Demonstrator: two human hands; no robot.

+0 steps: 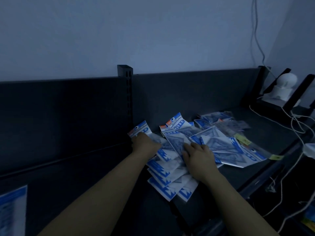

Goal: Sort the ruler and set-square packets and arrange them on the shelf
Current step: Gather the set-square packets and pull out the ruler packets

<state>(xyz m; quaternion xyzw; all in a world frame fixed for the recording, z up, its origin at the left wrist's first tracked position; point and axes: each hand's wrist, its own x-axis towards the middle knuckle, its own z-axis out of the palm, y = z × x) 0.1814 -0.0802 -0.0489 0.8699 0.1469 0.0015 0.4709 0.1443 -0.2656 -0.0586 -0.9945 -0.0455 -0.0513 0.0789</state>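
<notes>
Blue-and-white plastic packets (162,183) of rulers and set squares are heaped on the dark metal shelf (264,130), against its back panel. The right hand (199,159) is laid flat on the heap, fingers straight and slightly apart. The left hand (144,143) is set on a packet beside the slotted upright (128,99); whether its fingers grip cannot be told.

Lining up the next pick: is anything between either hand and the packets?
Nothing visible does. The left hand and the right hand both touch the packets on the shelf; the white cables lie further right, beside the pile.
</notes>
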